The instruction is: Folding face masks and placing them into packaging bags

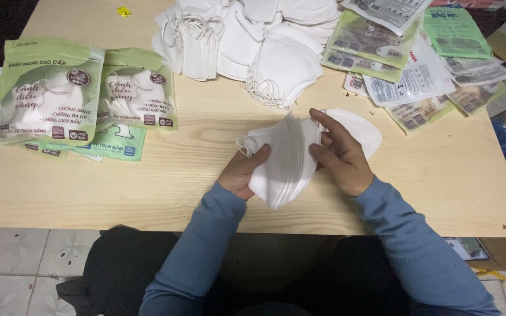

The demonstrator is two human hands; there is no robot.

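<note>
A stack of folded white face masks [285, 161] is held upright over the middle of the light wooden table [147, 187]. My left hand [242, 172] grips the stack from below and the left, thumb on its front. My right hand [338, 155] presses against the stack's right side, fingers spread along the mask edges. Behind that hand a few white masks [361, 130] fan out to the right. Both arms wear blue sleeves.
A big heap of loose white masks [253, 41] lies at the table's back centre. Filled green-and-white mask packets [83, 96] sit at the left. Flat empty packets [417, 58] are scattered at the back right. A small yellow scrap [124, 11] lies at the far edge. Tiled floor lies below.
</note>
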